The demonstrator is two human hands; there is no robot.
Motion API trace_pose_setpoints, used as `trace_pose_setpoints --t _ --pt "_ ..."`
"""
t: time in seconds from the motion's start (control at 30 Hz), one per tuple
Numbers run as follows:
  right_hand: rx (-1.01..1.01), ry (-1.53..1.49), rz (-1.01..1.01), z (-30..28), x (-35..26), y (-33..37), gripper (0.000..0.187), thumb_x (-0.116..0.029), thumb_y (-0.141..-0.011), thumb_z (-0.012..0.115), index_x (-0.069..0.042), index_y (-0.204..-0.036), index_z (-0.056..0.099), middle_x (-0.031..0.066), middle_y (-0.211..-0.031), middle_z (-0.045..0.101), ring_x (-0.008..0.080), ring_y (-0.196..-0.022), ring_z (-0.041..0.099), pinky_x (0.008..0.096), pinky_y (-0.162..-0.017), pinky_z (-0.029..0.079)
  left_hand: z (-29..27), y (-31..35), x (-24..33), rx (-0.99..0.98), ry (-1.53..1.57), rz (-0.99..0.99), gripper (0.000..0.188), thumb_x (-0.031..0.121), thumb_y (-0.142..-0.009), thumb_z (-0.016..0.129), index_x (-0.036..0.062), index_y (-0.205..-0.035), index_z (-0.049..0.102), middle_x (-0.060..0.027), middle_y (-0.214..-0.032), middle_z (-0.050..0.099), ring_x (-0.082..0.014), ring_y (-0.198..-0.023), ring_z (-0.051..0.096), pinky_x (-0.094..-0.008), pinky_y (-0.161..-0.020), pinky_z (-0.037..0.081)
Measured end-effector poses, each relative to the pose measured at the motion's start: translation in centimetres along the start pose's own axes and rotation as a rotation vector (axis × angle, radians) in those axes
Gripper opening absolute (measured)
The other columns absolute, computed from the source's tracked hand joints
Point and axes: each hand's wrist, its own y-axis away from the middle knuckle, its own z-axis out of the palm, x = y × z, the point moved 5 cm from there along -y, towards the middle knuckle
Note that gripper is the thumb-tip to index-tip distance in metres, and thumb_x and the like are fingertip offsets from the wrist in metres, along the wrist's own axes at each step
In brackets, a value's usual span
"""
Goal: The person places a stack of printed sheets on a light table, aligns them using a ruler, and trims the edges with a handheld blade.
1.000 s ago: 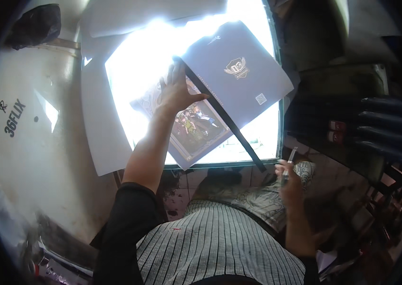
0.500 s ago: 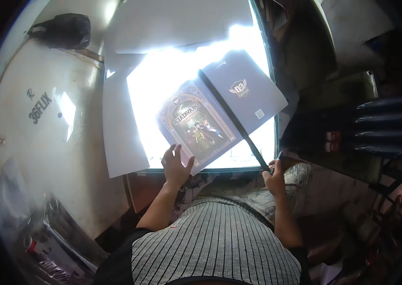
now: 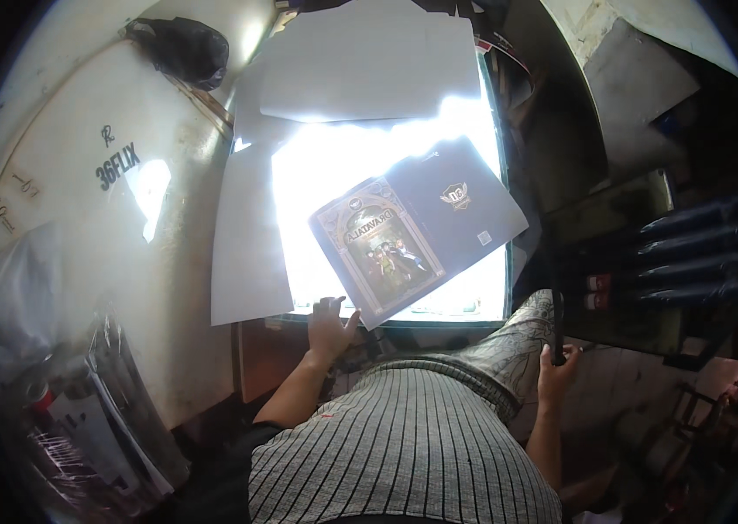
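Note:
A printed cover sheet (image 3: 439, 201) lies tilted on the brightly lit panel of a light table (image 3: 303, 175). Its left part carries a framed picture of several figures, and its darker right part a winged emblem. At the table's near edge, my left hand (image 3: 329, 334) has its fingers apart beside the sheet's lower-left corner, with nothing in it. Off to the right of the table, over my leg, my right hand (image 3: 556, 371) is closed around the lower end of a long, thin dark strip (image 3: 558, 321). Shadow hides much of this strip.
White paper sheets (image 3: 369, 65) cover the table's far part, and another white sheet (image 3: 247, 236) its left side. A large pale panel (image 3: 63, 244) stands at left, a black plastic bag (image 3: 190, 52) on top. Dark wrapped rolls (image 3: 674, 253) lie at right.
The dark strip has come off the printed sheet, carried right and toward me by my right hand. My left hand has drawn back slightly from the sheet. The whole view has shifted.

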Motion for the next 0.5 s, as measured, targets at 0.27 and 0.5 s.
trace_pose_setpoints --t 0.27,0.5 --pt "0.142 0.014 0.068 1.9 3.4 3.7 0.032 -0.027 -0.089 0.072 -0.005 -0.105 0.056 0.0143 -0.085 0.066 0.0305 -0.076 0.068 0.0424 -0.071 0.052 2.8 -5.4 1.5 0.212 -0.044 -0.04 0.081 0.064 -0.081 0.072 0.0046 -0.134 0.055 -0.0178 -0.131 0.057 -0.0378 -0.123 0.053 -0.0542 -0.101 0.041" --pt "0.138 0.056 0.102 3.7 3.4 2.8 0.039 -0.037 -0.082 0.077 -0.013 -0.105 0.057 0.0155 -0.087 0.071 0.039 -0.083 0.071 0.0498 -0.073 0.056 2.3 -15.8 0.3 0.025 -0.126 -0.529 0.096 0.073 -0.069 0.078 0.0108 -0.138 0.053 -0.0185 -0.126 0.056 -0.0393 -0.119 0.056 -0.062 -0.093 0.047"
